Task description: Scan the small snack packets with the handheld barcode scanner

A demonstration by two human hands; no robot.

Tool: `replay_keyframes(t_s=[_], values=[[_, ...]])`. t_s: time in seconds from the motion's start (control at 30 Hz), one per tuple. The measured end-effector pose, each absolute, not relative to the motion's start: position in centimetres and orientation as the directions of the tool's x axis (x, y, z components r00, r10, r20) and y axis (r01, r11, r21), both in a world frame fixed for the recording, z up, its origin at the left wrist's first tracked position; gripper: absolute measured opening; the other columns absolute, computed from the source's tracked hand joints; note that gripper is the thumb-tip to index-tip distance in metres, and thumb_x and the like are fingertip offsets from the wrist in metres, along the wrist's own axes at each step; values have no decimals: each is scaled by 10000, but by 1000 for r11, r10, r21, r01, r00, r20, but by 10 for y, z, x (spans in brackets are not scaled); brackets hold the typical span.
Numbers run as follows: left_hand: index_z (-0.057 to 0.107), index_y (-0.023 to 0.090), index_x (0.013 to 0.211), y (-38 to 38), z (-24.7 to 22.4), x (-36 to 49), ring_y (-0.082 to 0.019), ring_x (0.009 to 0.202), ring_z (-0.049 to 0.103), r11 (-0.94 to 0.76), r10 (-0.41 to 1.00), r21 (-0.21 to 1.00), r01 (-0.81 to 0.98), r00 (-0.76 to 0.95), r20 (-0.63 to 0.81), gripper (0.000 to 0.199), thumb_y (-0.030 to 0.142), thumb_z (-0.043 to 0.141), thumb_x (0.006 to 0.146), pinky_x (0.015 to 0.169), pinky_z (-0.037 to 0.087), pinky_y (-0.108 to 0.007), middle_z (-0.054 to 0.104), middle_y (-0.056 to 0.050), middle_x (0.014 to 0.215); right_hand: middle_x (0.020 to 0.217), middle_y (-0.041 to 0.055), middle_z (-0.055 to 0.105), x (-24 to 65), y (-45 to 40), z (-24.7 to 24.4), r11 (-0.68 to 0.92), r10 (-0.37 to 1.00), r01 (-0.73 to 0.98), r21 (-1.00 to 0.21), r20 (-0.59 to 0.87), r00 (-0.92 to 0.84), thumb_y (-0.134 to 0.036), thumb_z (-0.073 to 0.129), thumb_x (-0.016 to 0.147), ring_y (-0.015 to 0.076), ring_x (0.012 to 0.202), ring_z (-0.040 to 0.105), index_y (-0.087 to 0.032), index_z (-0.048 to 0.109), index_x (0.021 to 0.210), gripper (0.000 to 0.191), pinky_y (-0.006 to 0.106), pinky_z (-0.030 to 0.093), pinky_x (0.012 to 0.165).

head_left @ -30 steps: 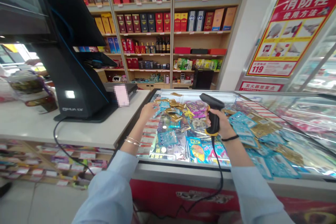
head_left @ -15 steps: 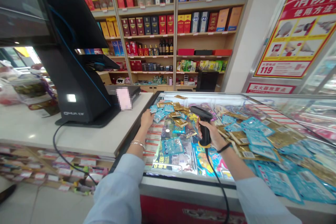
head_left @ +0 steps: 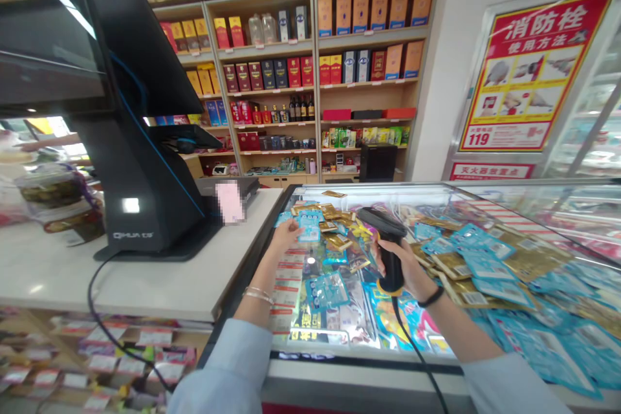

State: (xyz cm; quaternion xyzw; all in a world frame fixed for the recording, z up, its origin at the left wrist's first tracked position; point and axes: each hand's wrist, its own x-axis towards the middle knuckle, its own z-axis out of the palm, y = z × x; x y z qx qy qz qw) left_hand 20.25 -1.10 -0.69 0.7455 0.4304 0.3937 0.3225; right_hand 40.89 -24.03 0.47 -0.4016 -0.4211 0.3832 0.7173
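My left hand [head_left: 286, 237] pinches the edge of a small blue snack packet [head_left: 310, 226] over the glass-topped freezer [head_left: 291, 336]. Gold packets [head_left: 334, 212] and more blue ones lie just beyond it. In my right hand [head_left: 407, 265] is a black barcode scanner [head_left: 391, 257], held upright by its handle with the head toward the left. Its cable hangs down over the freezer's front edge. A separate blue packet [head_left: 327, 290] rests on the glass between my hands.
A big heap of blue and gold packets [head_left: 490, 265] covers the right of the freezer. On the left, a white counter [head_left: 194, 284] bears a black checkout terminal [head_left: 145, 187] and plastic tubs [head_left: 58, 197]. Shelves of boxed goods [head_left: 291, 74] stand behind.
My left hand has moved slightly right, with a blue packet lifted from the left pile. The scanner has shifted a little right in my right hand. The view has tilted upward.
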Motion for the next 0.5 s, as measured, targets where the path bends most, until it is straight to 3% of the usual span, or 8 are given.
replay_keyframes(t_s=[0.17, 0.37, 0.5], values=[[473, 220, 750, -26, 10, 205, -144, 683, 590, -532, 847, 790, 304, 181, 501, 191, 381, 561, 803, 665, 468, -245, 598, 17, 742, 504, -6, 577, 404, -247, 13, 351, 917, -33, -936, 337, 213, -436, 705, 781, 107, 349, 484, -180, 609, 712, 282, 228, 384, 360], [481, 217, 767, -35, 16, 205, -155, 718, 606, -570, 819, 781, 257, 99, 565, 210, 409, 552, 812, 689, 475, -253, 612, 0, 780, 570, -3, 602, 403, -244, 6, 278, 952, 55, -959, 283, 120, -463, 712, 773, 98, 336, 490, -173, 597, 698, 321, 220, 354, 346], [488, 217, 774, -30, 10, 207, -157, 704, 599, -588, 807, 779, 217, 91, 583, 241, 444, 560, 808, 682, 471, -260, 609, 6, 764, 501, -19, 565, 403, -243, 4, 253, 961, 89, -963, 261, 88, -464, 695, 790, 93, 323, 472, -169, 586, 690, 330, 211, 339, 351]])
